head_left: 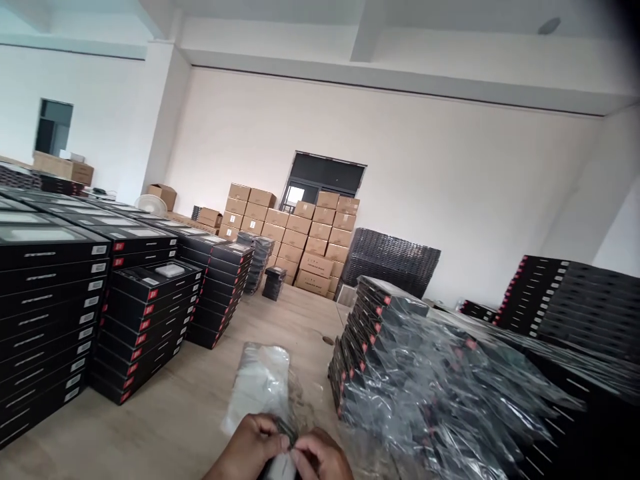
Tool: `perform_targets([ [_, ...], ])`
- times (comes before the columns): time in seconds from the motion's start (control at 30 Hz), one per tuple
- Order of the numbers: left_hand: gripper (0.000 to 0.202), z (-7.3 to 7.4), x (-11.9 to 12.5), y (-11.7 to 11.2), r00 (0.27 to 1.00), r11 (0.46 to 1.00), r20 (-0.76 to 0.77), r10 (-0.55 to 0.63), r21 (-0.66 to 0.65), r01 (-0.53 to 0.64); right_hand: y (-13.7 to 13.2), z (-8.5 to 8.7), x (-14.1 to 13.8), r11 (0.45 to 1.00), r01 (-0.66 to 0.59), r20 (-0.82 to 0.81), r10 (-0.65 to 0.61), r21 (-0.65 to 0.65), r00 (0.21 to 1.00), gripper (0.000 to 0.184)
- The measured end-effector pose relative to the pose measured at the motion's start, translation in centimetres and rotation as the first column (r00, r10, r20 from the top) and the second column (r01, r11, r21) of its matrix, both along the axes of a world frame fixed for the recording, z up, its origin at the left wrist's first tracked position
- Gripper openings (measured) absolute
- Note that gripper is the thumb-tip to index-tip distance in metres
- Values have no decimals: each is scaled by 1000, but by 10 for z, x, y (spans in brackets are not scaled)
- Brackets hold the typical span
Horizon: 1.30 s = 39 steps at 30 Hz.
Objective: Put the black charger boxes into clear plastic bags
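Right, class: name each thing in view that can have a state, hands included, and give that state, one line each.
Left hand: closed on a dark item
Right hand: fingertips on that item
Dark item: held, mostly hidden
Clear plastic: lying flat
Black boxes at left: closed, stacked
Boxes at right: stacked, plastic-covered
Brown cartons: stacked
Fan: cannot tell if running

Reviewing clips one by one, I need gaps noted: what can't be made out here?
Head view:
- Held item: partly covered by the left hand and right hand, cut off by the bottom edge.
- White labels on the left boxes: print too small.
- Brown cartons: lettering too small.
- Right box sides: partly obscured by shiny clear plastic.
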<state>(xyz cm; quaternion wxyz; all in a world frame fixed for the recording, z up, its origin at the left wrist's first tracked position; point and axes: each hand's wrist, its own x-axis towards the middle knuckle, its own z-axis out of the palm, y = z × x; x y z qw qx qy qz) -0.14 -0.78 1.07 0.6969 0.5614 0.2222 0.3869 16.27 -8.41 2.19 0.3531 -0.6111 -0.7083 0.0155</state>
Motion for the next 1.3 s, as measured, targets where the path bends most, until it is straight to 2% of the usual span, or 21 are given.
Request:
perform_targets([
  [0.1,30,-5,1,-1,1000,998,-16,-5,58,6,0,-1,-1,998,62,-131,-64,-21,989,30],
  [0.2,29,-7,1,0,998,996,-58,23,92,-18,0,-2,1,985,165,-211,-152,44,966,33],
  [0.27,30,-5,1,-1,996,995,-77,33,94,-25,0,-2,2,976,191,-174,-171,107,970,27],
  [0.37,31,-1,0,-2,995,997,-95,39,72,-32,-2,-1,4,976,162,18,-166,142,986,13],
  [0.43,30,3,-1,-3,992,996,-113,50,80,-41,-4,2,7,966,199,113,-219,167,969,7],
  [0.53,28,6,-2,-5,989,991,-137,63,126,-45,-8,8,8,936,273,114,-303,223,946,11],
  [0.63,22,9,-4,-7,987,987,-151,60,158,-36,-10,10,7,944,271,25,-280,188,960,11],
  [0.67,17,9,-6,-8,988,991,-147,43,135,-23,-10,9,8,943,288,-32,-287,170,958,14],
  [0.7,20,9,-8,-9,992,997,-126,15,82,-5,-10,8,9,933,323,-96,-311,161,946,18],
  [0.77,54,8,-15,-9,998,994,-41,-55,-94,51,-10,5,14,896,412,-205,-378,166,903,21],
  [0.83,73,6,-23,-7,991,956,45,-125,-264,132,-10,3,19,871,456,-247,-408,183,879,22],
  [0.93,67,4,-32,-4,962,902,62,-266,-335,271,-10,0,21,901,396,-231,-352,179,907,24],
  [1.0,64,4,-35,-3,954,898,45,-298,-325,296,-8,-1,15,938,307,-215,-270,161,939,27],
  [1.13,51,5,-33,-1,978,954,-57,-200,-238,181,-6,1,0,984,153,-275,-123,91,954,32],
  [1.2,44,5,-32,0,975,975,-142,-173,-164,149,-7,3,-3,989,135,-315,-110,57,943,33],
  [1.3,49,4,-32,1,969,987,-208,-131,-118,108,-9,4,-5,990,136,-313,-116,43,943,33],
])
